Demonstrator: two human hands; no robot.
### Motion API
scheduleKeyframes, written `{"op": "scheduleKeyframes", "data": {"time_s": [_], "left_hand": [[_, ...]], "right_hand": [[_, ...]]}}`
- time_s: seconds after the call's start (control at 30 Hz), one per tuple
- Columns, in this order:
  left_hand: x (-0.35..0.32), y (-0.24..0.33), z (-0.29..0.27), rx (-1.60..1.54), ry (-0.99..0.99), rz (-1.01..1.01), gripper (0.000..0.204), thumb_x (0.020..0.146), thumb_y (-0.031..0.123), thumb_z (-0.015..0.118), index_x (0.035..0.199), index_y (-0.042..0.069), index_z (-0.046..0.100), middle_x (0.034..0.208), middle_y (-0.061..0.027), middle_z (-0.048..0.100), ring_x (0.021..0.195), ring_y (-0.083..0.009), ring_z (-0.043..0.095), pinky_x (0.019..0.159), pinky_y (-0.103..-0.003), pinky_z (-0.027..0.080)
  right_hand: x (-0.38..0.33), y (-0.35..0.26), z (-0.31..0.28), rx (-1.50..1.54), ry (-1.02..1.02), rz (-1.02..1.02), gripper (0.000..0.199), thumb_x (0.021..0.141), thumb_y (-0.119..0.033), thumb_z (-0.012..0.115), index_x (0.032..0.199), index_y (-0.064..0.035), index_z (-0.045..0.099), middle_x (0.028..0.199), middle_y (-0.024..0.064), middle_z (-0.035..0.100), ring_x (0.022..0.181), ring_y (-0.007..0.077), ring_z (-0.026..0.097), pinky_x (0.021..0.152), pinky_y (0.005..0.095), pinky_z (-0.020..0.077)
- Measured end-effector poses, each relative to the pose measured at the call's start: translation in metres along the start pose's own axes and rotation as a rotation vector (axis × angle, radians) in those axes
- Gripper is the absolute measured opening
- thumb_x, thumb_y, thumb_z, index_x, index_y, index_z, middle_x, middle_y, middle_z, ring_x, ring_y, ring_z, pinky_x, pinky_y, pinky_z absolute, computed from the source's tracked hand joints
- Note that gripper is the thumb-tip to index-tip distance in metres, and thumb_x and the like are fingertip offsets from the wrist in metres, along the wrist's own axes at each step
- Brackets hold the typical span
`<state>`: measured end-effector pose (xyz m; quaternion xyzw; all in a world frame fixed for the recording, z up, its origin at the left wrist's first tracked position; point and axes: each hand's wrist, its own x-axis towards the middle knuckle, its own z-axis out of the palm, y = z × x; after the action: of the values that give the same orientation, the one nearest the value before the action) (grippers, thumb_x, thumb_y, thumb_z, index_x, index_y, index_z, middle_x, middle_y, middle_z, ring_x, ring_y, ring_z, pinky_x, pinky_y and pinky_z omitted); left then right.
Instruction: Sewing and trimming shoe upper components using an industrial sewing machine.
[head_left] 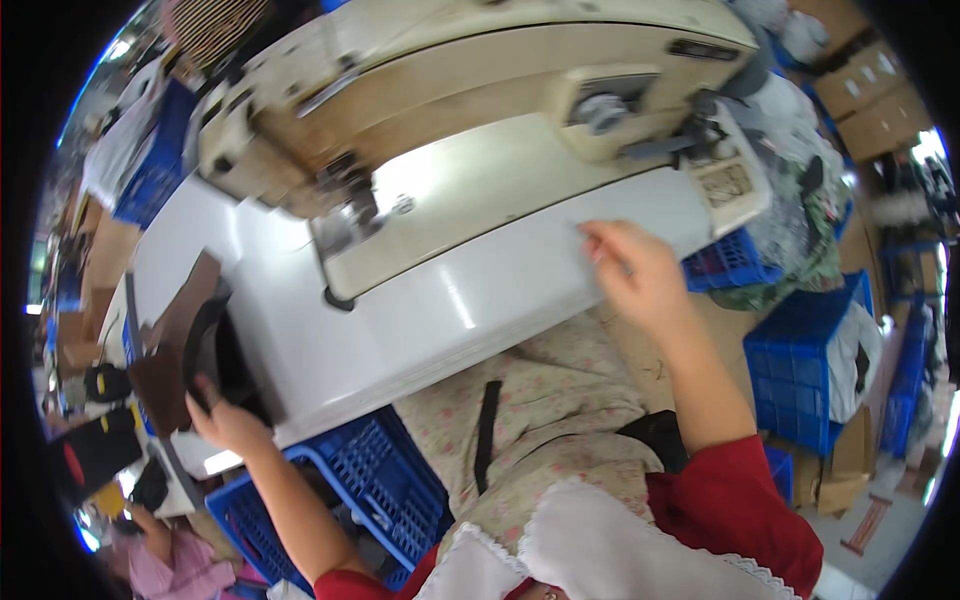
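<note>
At the left end of the white sewing table, my left hand (230,425) has its fingers closed on the edge of a curved black piece (205,345), perhaps cloth or leather. That piece lies against stiff brown pieces (160,385) at the table's edge. My right hand (640,270) is above the front of the table, right of the middle. Its thumb and forefinger are pinched together; whatever is between them, if anything, is too small to make out. In front of me stands a cream industrial sewing machine (460,190), its needle area (350,205) lit and apart from both hands.
A blue crate (370,480) stands below the table's front left edge. More blue crates hold bags and cloth at the right (790,365) and far left (150,170). A person in pink (180,560) sits at lower left. Cardboard boxes (865,105) are stacked far right.
</note>
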<state>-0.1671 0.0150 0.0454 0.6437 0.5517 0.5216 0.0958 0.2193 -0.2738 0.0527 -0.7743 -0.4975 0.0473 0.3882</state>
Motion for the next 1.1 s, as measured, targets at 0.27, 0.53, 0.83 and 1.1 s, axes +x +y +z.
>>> {"op": "scheduleKeyframes", "data": {"time_s": [0.27,0.53,0.83,1.1], "left_hand": [[-0.005,0.035,0.013,-0.163,-0.057,-0.148,0.048,0.099,0.029,0.056,0.127,-0.008,0.058,0.130,-0.0159,0.062,0.117,-0.0258,0.056,0.104,-0.034,0.038],[-0.004,0.062,0.000,-0.260,0.097,-0.368,0.057,0.093,0.035,0.062,0.134,-0.004,0.055,0.134,-0.0169,0.058,0.118,-0.0278,0.057,0.103,-0.037,0.042],[-0.056,0.132,-0.016,-1.087,0.227,-0.575,0.041,0.100,0.029,0.054,0.128,0.000,0.058,0.128,-0.0134,0.063,0.115,-0.0278,0.061,0.101,-0.040,0.047],[-0.099,0.189,-0.039,-1.333,0.052,-0.551,0.051,0.104,0.037,0.037,0.140,0.002,0.046,0.141,-0.0152,0.051,0.130,-0.0322,0.049,0.112,-0.047,0.035]], "right_hand": [[-0.016,0.181,-0.115,-0.537,0.247,0.106,0.032,0.080,-0.003,0.057,0.105,-0.0146,0.074,0.117,0.0032,0.070,0.131,0.0271,0.050,0.116,0.0540,0.0218],[-0.021,0.204,-0.107,-0.126,0.269,0.103,0.047,0.076,0.003,0.048,0.117,-0.0080,0.069,0.137,0.0096,0.058,0.143,0.0340,0.035,0.118,0.0477,0.0211],[-0.008,-0.043,0.022,0.374,-0.254,-0.515,0.052,0.077,-0.011,0.069,0.127,-0.0074,0.060,0.134,0.0167,0.054,0.124,0.0350,0.052,0.102,0.0455,0.0445],[-0.017,-0.158,0.131,0.620,-0.252,-0.462,0.072,0.075,-0.022,0.076,0.138,-0.0045,0.048,0.139,0.0184,0.049,0.132,0.0367,0.044,0.112,0.0492,0.0320]]}}
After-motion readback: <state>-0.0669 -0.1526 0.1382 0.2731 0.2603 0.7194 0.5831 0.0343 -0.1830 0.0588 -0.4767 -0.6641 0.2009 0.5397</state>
